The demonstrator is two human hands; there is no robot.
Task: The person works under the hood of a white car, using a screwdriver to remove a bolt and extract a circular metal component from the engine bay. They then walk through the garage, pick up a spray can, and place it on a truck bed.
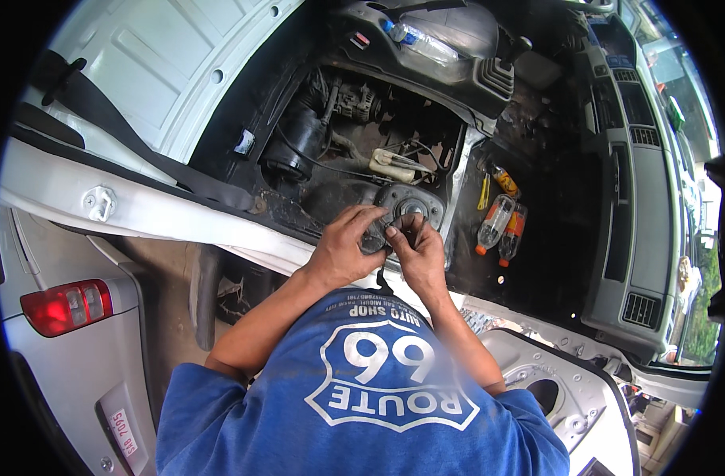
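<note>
My left hand curls round a small dark part at the front edge of the engine opening, with its fingers closed on it. My right hand pinches at the same part, thumb and fingers together; what exactly they grip is partly hidden. Just behind my fingers is a dark plate with a silver round centre. A dark strap or hose hangs below my hands. Beyond them, the engine bay holds a black cylinder, an alternator and a pale plastic reservoir.
Plastic bottles and a yellow tool lie on the right floor by the dashboard. A white door sill crosses the left, under a seat belt. Outside are a silver vehicle and an open door.
</note>
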